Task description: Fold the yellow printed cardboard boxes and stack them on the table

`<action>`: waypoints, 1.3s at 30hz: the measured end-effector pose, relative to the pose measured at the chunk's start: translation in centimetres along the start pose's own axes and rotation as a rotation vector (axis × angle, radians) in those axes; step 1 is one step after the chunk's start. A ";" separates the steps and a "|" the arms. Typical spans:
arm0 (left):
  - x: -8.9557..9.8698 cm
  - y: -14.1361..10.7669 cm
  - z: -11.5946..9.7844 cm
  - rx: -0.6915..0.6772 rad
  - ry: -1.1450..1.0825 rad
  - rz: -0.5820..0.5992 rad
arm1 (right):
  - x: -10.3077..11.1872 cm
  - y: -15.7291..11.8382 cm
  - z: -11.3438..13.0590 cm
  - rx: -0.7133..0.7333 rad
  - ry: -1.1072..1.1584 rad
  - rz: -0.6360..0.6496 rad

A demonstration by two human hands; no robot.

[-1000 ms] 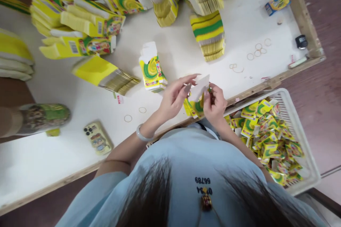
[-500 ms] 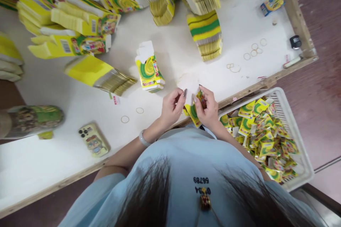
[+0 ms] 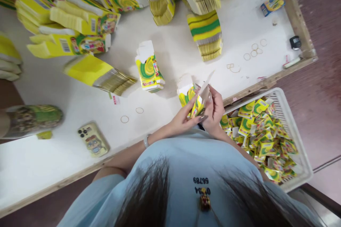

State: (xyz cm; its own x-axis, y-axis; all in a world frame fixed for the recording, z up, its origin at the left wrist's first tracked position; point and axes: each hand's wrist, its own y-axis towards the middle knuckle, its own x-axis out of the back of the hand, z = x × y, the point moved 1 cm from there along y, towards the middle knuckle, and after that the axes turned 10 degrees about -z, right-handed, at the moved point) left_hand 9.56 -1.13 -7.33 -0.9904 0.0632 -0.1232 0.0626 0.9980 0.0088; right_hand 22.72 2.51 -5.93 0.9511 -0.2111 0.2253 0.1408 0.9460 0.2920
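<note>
My left hand and my right hand are together at the table's front edge, close to my body. Between them is a small yellow-and-green printed carton with its white end flap sticking up. My left fingers are closed along the carton's near side. My right hand is closed around cardboard with a white flap rising from it; whether this is the same carton or a second one I cannot tell. Beyond my hands a short stack of similar cartons stands on the white table.
Bundles of flat cartons stand at the back and left. A white basket of filled-looking cartons is at right, below the wooden table edge. A phone, jar, rubber bands and blue box lie around.
My left hand has moved right and closed on the carton; before, it was apart with its fingertips pinched. The cardboard at my right hand has turned, its white flap now upright.
</note>
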 end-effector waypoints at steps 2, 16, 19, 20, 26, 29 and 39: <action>0.1 -0.1 -0.1 0.051 -0.035 -0.069 | -0.1 -0.2 0.3 -0.063 0.110 -0.039; 0.3 -0.3 -0.5 0.148 -0.060 -0.234 | 0.7 -1.3 -0.5 -0.002 -0.025 -0.247; 0.8 -1.1 -0.7 0.097 -0.047 -0.152 | 2.0 -2.1 -1.3 0.152 -0.073 -0.216; 1.0 -1.5 -0.8 0.098 -0.041 -0.105 | 2.3 -2.3 -1.4 0.159 -0.063 -0.164; 1.8 -2.3 -0.6 0.144 -0.009 -0.053 | 2.7 -3.2 -1.3 -0.094 0.052 0.077; 1.6 -2.4 -0.1 0.132 -0.006 -0.149 | 2.4 -2.8 -1.4 -0.164 0.154 0.059; 2.3 -2.1 -1.3 0.118 0.132 -0.086 | 5.0 -0.9 -0.9 -0.174 0.117 0.552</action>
State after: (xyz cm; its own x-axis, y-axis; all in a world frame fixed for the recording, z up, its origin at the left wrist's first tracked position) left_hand 6.95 -3.04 -6.35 -0.9998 -0.0156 0.0132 -0.0170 0.9935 -0.1130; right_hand 27.55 0.80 -5.93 0.9191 0.3432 0.1935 -0.3501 0.9367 0.0017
